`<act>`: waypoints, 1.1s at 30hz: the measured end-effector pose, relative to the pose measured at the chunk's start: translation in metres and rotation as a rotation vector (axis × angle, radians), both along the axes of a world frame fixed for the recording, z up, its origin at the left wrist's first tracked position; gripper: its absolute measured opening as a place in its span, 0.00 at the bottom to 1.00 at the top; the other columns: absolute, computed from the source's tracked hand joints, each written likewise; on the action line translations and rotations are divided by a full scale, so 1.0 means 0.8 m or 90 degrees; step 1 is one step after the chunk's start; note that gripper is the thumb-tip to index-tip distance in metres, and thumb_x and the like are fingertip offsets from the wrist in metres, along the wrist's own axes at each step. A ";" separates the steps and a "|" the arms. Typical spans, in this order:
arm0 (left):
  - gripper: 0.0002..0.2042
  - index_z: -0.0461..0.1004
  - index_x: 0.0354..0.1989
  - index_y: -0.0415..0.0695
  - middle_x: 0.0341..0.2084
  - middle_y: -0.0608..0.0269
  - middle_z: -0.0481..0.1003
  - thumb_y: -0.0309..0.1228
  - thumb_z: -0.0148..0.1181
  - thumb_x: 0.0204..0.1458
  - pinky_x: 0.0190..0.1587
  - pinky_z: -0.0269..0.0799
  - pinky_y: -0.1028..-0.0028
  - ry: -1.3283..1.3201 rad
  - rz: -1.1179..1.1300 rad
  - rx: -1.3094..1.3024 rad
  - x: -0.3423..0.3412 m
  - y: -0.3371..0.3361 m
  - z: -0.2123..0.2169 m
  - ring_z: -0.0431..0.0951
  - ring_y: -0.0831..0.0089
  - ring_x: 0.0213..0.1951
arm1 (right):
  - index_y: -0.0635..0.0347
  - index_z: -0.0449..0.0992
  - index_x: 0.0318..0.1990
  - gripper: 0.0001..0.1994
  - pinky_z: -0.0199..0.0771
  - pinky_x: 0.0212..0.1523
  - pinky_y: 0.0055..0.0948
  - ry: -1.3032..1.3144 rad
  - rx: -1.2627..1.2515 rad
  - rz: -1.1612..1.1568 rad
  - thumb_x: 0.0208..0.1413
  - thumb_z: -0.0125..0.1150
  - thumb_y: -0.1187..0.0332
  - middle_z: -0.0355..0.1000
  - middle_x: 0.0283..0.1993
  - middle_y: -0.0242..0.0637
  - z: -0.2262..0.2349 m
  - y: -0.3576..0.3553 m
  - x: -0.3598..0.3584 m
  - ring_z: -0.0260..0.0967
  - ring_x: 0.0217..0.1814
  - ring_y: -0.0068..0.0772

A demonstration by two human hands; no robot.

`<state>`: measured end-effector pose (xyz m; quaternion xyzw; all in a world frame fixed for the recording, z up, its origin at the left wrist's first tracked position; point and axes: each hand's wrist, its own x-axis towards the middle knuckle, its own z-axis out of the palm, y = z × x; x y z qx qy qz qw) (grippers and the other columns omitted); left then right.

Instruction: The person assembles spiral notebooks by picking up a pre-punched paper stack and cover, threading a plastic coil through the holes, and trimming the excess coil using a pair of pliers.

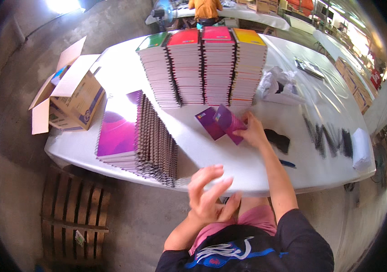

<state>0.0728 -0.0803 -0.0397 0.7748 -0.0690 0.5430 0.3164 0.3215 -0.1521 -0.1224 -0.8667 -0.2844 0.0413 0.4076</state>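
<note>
My right hand (252, 130) pinches the edge of a small purple notebook cover (228, 121) above the white table. Partly under that cover lies another purple cover (209, 123). My left hand (209, 192) is raised over the table's near edge with fingers curved and apart, nothing in it. To its left is a row of purple spiral notebooks (118, 131), their black coils facing right. Behind the covers rise tall stacks of spiral notebooks with green (153, 41), red (184, 37), pink (217, 34) and yellow (249, 37) covers.
Loose black binding coils (322, 136) lie at the right beside a white roll (361, 148). A black cloth-like piece (277, 140) and a blue pen (287, 163) sit near my right forearm. An open cardboard box (77, 97) stands at the left; a wooden pallet (73, 215) is on the floor.
</note>
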 end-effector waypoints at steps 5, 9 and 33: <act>0.29 0.65 0.57 0.46 0.50 0.57 0.68 0.43 0.62 0.47 0.63 0.37 0.48 0.276 0.164 0.149 0.082 -0.026 -0.078 0.64 0.58 0.57 | 0.60 0.70 0.43 0.24 0.71 0.43 0.40 -0.094 -0.053 0.141 0.36 0.71 0.65 0.71 0.39 0.49 0.005 -0.065 -0.081 0.72 0.42 0.46; 0.24 0.72 0.44 0.52 0.43 0.65 0.68 0.57 0.57 0.46 0.60 0.21 0.36 0.355 0.249 0.188 0.115 -0.026 -0.158 0.62 0.64 0.57 | 0.58 0.71 0.51 0.32 0.69 0.52 0.38 -0.078 -0.101 0.282 0.34 0.74 0.60 0.70 0.49 0.46 0.021 -0.137 -0.062 0.69 0.51 0.46; 0.18 0.72 0.23 0.54 0.29 0.70 0.67 0.52 0.67 0.32 0.49 0.47 0.42 0.318 0.282 0.139 0.109 -0.022 -0.134 0.68 0.69 0.39 | 0.58 0.63 0.59 0.25 0.69 0.44 0.40 -0.023 -0.140 -0.083 0.50 0.47 0.81 0.73 0.37 0.49 0.053 -0.199 0.023 0.72 0.43 0.48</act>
